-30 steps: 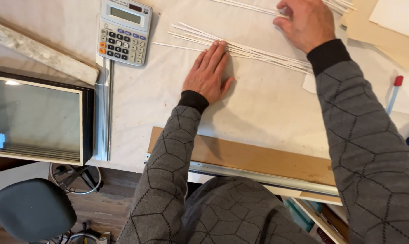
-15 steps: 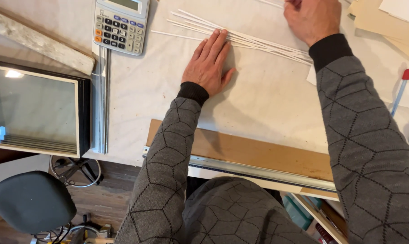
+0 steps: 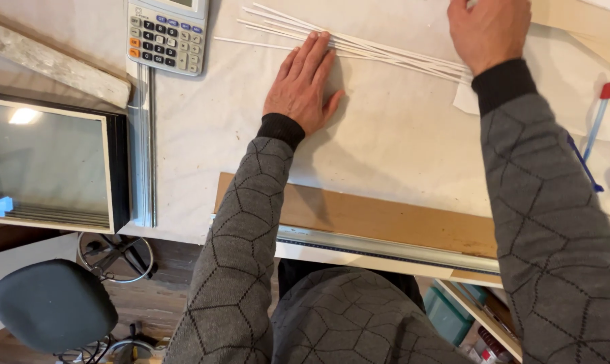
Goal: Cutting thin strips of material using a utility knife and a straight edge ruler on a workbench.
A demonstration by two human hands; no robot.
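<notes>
Several thin white strips [image 3: 386, 52] lie fanned across the paper-covered table [image 3: 399, 141]. My left hand [image 3: 303, 84] rests flat on the table, fingers together, with the fingertips pressing on the left part of the strips. My right hand [image 3: 488, 28] is at the top edge of the view, just beyond the right ends of the strips; its fingers run out of frame, so what they touch is hidden. Both arms wear grey patterned sleeves.
A calculator [image 3: 165, 34] lies at the top left beside a metal ruler [image 3: 142, 148]. A black-framed glass panel [image 3: 49, 165] and a pale wood bar [image 3: 49, 61] sit left. A brown board [image 3: 386, 222] with a metal rail [image 3: 386, 249] lines the front edge. A red-capped pen [image 3: 598, 118] lies right.
My right hand has drawn back from the far strips toward the right ends of the near bundle. My left hand stays pressed on the strips. The view has shifted slightly.
</notes>
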